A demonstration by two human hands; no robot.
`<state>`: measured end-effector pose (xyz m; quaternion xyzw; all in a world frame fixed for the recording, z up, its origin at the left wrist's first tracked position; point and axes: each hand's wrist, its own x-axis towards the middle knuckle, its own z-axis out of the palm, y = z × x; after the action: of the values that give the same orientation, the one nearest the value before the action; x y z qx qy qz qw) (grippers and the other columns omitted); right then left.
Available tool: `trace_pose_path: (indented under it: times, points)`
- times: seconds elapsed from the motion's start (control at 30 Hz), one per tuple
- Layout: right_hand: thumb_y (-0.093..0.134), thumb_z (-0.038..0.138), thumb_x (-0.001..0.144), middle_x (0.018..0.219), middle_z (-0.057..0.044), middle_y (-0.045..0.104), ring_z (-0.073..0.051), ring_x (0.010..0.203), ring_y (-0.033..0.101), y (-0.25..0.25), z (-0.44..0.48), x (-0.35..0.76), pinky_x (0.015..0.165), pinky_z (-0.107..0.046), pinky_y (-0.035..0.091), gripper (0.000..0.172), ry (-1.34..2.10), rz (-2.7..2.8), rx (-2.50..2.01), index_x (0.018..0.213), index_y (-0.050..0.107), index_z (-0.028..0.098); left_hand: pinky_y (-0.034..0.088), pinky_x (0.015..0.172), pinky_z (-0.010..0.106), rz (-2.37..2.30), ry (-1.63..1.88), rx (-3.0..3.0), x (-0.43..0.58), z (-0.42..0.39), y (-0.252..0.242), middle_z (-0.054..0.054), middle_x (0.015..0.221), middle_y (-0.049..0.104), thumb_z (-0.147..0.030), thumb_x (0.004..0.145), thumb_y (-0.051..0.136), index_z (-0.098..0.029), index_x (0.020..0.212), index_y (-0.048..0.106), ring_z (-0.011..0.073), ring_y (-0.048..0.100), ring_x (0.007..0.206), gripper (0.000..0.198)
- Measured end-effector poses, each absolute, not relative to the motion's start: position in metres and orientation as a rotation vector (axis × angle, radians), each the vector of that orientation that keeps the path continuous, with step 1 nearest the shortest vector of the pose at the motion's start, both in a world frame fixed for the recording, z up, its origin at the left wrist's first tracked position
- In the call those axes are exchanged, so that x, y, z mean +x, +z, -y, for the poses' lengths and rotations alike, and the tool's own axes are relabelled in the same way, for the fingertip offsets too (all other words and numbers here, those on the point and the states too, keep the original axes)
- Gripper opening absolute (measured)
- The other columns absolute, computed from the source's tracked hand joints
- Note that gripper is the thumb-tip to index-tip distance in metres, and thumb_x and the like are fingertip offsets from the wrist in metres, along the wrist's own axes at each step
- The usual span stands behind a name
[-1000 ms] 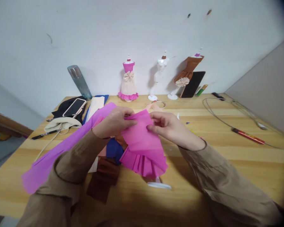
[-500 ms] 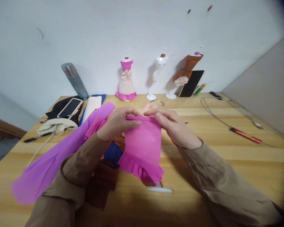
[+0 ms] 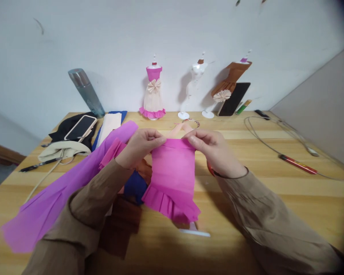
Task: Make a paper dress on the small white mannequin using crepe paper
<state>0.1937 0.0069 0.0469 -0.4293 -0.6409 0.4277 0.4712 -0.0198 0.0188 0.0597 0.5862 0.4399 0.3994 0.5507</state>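
"What is furthest to the left?"

"A long purple sheet (image 3: 46,204) slants over the wooden table (image 3: 260,145), partly hidden by the left sleeve (image 3: 87,212). A phone (image 3: 80,128) lies beyond it, with a grey-blue bottle (image 3: 87,91) near the wall."

"And the left hand (image 3: 141,147)?"

"Thumb and fingers are pressed together, pinching the top left corner of a pink piece (image 3: 173,168)."

"Where exactly is that piece?"

"Spread between the two hands, above the table. Its lower part meets a pleated pink frill (image 3: 164,202); I can't tell whether they are joined. A white base (image 3: 195,232) shows underneath."

"What stands behind?"

"From the left, a dress form in pink and cream (image 3: 153,99), a bare white form (image 3: 197,72), then one in brown (image 3: 233,72)."

"The right hand (image 3: 218,152)?"

"It pinches the top right corner, thumb in front, no gap at the tips."

"Further right?"

"A slim red object (image 3: 298,164) lies on the table, well apart from the hand."
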Motion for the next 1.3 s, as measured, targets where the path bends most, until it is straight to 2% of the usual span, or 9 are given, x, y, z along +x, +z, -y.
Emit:
trace_pose_path:
  times: [0.1,0.23,0.37,0.6,0.73,0.87,1.13,1.3]
  points:
    - [0.079,0.040,0.073,0.077,-0.002,0.068,-0.016,0.069,0.059,0.047,-0.006,0.194,0.063,-0.030,0.047,0.020,1.099,1.590,-1.025,0.078,0.073,0.021,0.033,0.049,0.019,-1.065,0.988,1.368,-0.018,-0.019,0.056,-0.003,0.060,0.055,-0.032,0.070,0.074,-0.015,0.064,0.063,0.0064,0.046,0.054,0.021]
    - [0.079,0.037,0.073,0.064,0.001,0.061,-0.013,0.059,0.052,0.043,-0.008,0.195,0.055,-0.028,0.042,0.019,1.076,1.482,-1.020,0.067,0.069,0.022,0.036,0.047,0.019,-1.025,0.961,1.308,-0.017,-0.018,0.057,-0.004,0.058,0.056,-0.029,0.070,0.074,-0.016,0.070,0.064,0.0064,0.047,0.050,0.017]
    - [0.082,0.036,0.070,0.063,0.002,0.061,-0.013,0.056,0.050,0.040,-0.010,0.194,0.052,-0.027,0.041,0.018,1.147,1.319,-1.002,0.069,0.070,0.023,0.038,0.048,0.019,-1.005,0.989,1.313,-0.017,-0.018,0.057,-0.005,0.056,0.057,-0.028,0.070,0.073,-0.017,0.074,0.064,0.0069,0.049,0.049,0.015]
    - [0.085,0.030,0.063,0.085,0.000,0.069,-0.015,0.076,0.062,0.039,-0.014,0.193,0.071,-0.032,0.051,0.016,1.196,1.174,-0.912,0.076,0.076,0.027,0.038,0.048,0.020,-0.940,1.129,1.278,-0.016,-0.019,0.054,-0.005,0.058,0.060,-0.028,0.067,0.075,-0.017,0.081,0.071,0.0070,0.048,0.050,0.019]
    - [0.088,0.030,0.062,0.077,0.001,0.068,-0.014,0.069,0.060,0.038,-0.017,0.197,0.068,-0.032,0.052,0.016,1.280,1.180,-0.907,0.074,0.077,0.027,0.038,0.048,0.020,-0.936,1.179,1.269,-0.016,-0.019,0.055,-0.005,0.055,0.061,-0.027,0.065,0.077,-0.016,0.079,0.074,0.0065,0.047,0.049,0.019]
    - [0.088,0.034,0.064,0.078,0.000,0.068,-0.016,0.076,0.062,0.038,-0.018,0.200,0.072,-0.031,0.053,0.017,1.202,1.269,-0.927,0.075,0.078,0.027,0.041,0.051,0.021,-0.977,1.197,1.336,-0.017,-0.020,0.055,-0.001,0.062,0.066,-0.026,0.065,0.077,-0.015,0.079,0.075,0.0084,0.053,0.055,0.017]
    - [0.088,0.034,0.063,0.073,0.001,0.065,-0.010,0.060,0.053,0.043,-0.015,0.200,0.055,-0.025,0.045,0.018,1.310,1.232,-0.909,0.073,0.077,0.024,0.041,0.051,0.020,-0.934,1.186,1.354,-0.019,-0.022,0.052,-0.002,0.063,0.066,-0.026,0.067,0.076,-0.015,0.083,0.074,0.0078,0.053,0.054,0.019]
    - [0.087,0.035,0.066,0.070,0.001,0.064,-0.010,0.057,0.052,0.041,-0.018,0.201,0.052,-0.025,0.043,0.018,1.177,1.304,-0.962,0.072,0.075,0.023,0.037,0.045,0.018,-1.008,1.157,1.430,-0.016,-0.020,0.055,-0.004,0.055,0.060,-0.021,0.067,0.074,-0.015,0.071,0.068,0.0061,0.049,0.047,0.010]
